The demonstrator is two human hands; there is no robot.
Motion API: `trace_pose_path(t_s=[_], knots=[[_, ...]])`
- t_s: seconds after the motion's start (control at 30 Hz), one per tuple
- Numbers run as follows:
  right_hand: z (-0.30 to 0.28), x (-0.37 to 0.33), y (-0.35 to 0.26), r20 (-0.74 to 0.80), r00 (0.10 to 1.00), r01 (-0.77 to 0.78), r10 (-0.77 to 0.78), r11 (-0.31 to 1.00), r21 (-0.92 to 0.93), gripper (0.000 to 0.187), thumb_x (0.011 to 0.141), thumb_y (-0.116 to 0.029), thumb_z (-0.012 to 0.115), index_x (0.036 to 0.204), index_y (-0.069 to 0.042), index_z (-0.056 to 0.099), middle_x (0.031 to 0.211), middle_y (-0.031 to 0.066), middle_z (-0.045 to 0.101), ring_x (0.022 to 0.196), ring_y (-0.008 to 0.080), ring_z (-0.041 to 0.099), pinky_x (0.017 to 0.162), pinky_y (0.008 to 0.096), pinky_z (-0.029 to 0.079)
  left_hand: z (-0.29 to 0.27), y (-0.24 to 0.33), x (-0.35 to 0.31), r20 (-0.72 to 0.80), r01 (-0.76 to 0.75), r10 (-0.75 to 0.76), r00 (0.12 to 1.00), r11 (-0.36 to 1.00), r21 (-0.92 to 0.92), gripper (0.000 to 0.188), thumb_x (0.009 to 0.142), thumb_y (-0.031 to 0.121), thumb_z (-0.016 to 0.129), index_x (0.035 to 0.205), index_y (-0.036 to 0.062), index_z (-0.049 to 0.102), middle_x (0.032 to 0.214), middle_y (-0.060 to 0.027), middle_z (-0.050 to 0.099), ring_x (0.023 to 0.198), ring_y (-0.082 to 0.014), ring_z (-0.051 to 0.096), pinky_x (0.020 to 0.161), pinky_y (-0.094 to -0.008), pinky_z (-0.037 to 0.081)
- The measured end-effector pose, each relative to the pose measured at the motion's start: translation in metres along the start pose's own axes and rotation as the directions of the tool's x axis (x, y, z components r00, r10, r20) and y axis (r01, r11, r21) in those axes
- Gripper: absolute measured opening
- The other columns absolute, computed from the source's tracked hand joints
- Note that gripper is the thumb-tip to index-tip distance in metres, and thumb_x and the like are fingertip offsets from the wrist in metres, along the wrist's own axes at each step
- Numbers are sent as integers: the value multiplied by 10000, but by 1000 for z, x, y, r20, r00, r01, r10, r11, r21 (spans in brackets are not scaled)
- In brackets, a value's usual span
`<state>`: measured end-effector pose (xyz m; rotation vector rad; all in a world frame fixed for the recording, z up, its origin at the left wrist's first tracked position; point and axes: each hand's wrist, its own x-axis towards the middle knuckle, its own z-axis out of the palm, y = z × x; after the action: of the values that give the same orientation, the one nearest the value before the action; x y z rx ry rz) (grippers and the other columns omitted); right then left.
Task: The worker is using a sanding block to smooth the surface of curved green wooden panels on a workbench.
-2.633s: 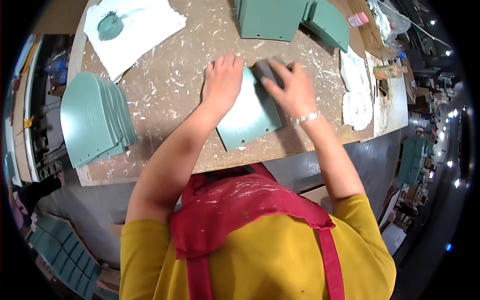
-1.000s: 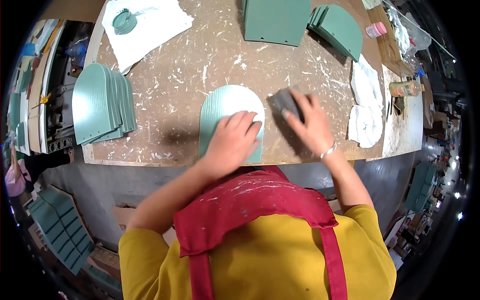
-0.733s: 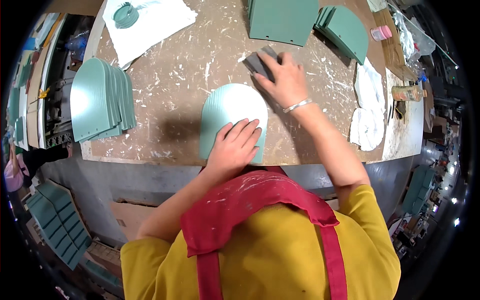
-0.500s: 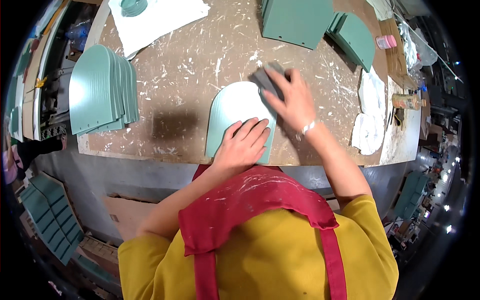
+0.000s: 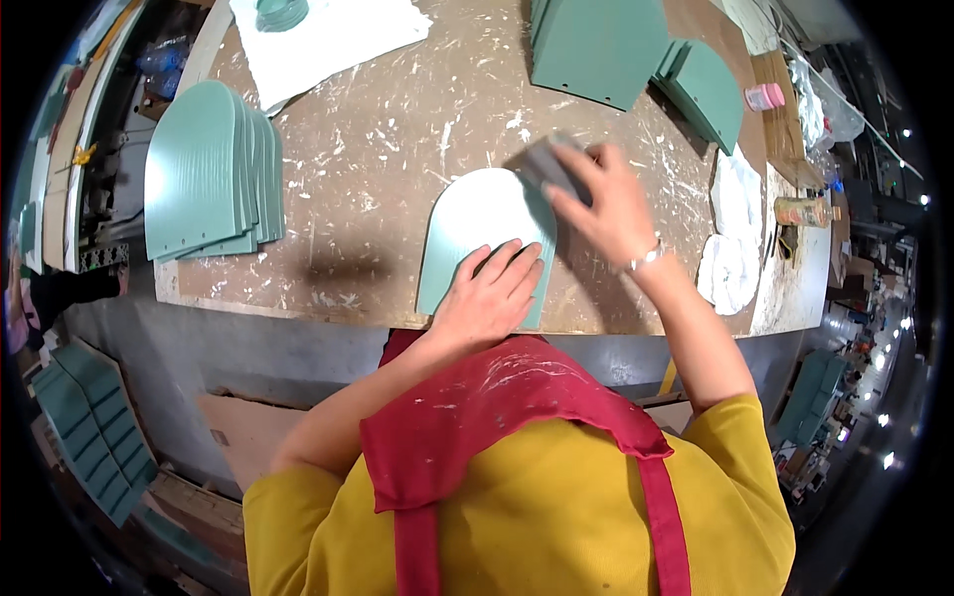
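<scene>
A pale green panel with a rounded top point(image 5: 477, 214) lies flat at the table's front edge. Spread across its lower part, my left hand point(image 5: 489, 295) presses on it with the fingers out straight. My right hand point(image 5: 608, 204) grips a grey sanding block point(image 5: 550, 169), slightly blurred, at the panel's upper right curved edge. Whether the block touches that edge I cannot tell. At the left stands a stack of like rounded green panels point(image 5: 199, 174), and larger green panels point(image 5: 601, 50) lie at the far side.
The brown, paint-specked table point(image 5: 378, 189) carries a white cloth point(image 5: 343, 45) with green rings point(image 5: 281, 12) on it. More curved green panels point(image 5: 704, 94) lie far right, near a pink-labelled bottle point(image 5: 763, 96). White rags point(image 5: 730, 268) and a yellowish bottle point(image 5: 805, 212) sit along the right side.
My right hand and the sanding block have moved slightly right. My left hand stays flat on the panel; the whole view has shifted a little.
</scene>
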<state>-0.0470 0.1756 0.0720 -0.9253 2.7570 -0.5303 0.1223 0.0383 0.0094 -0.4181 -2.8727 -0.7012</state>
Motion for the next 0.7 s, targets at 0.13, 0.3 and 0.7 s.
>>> trace_pose_path(t_s=[0.13,0.3,0.7], knots=[[11,18,8,-63,996,54,-62,991,-120,531,834,-427,660,1324,-245,568,1120,191,542,1023,357,573,907,453,429,-7,3,5,14,-39,39,999,999,9,463,840,273,640,1265,109,560,1420,-27,456,1305,-207,415,1073,-435,297],[-5,18,-22,109,990,98,-87,990,-103,518,843,-426,641,1323,-243,569,1106,193,545,1007,364,580,936,455,418,-2,-1,1,-19,-3,3,1000,1000,5,454,836,259,642,1255,105,562,1409,-35,462,1303,-211,417,1072,-433,302],[12,37,-23,12,996,85,-85,991,-100,505,851,-409,645,1316,-225,575,1123,194,544,1064,368,561,961,471,401,-7,3,6,-17,-16,15,1000,999,-29,442,841,244,625,1249,90,554,1389,-51,474,1293,-215,423,1075,-428,300]])
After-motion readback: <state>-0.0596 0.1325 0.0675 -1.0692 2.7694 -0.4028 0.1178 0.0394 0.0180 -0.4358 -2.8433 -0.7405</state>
